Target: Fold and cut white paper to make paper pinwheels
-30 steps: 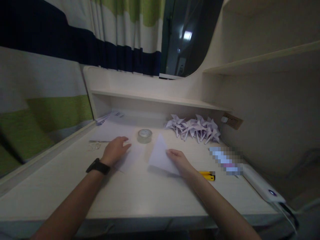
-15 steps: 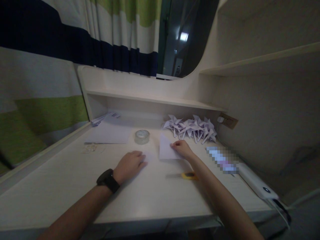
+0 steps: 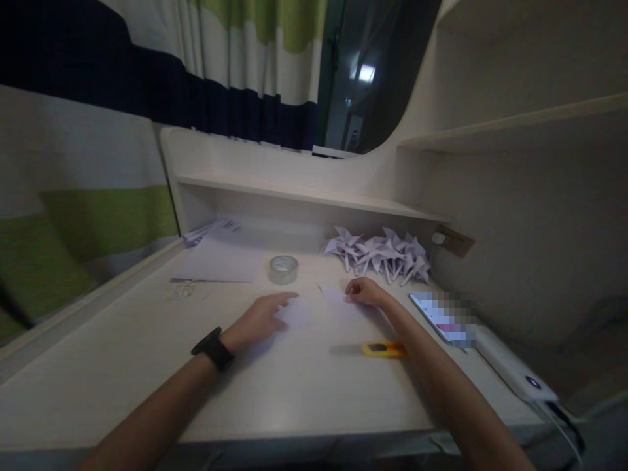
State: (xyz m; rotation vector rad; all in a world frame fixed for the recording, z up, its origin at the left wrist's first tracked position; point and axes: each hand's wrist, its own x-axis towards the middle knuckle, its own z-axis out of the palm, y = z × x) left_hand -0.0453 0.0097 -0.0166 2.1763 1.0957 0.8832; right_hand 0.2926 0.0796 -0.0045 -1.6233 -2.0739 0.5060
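Note:
In the head view, my right hand pinches a small white piece of paper by its right side, low over the desk. The paper's far edges blend into the pale desktop. My left hand, below a black wrist watch, has thumb and fingers apart. A faint pale patch, possibly paper, lies by its fingertips, too washed out to make out. Just beyond stands a roll of clear tape. A yellow utility knife rests on the desk beside my right forearm, which hides its handle end.
Several white paper pinwheels are piled at the back right. A stack of paper sheets and small tan loops lie at the left. A phone and a white power strip line the right side.
My right hand has brought the paper down and tilted it, so less of its face shows. The left hand's fingers have spread wider. The view has shifted slightly.

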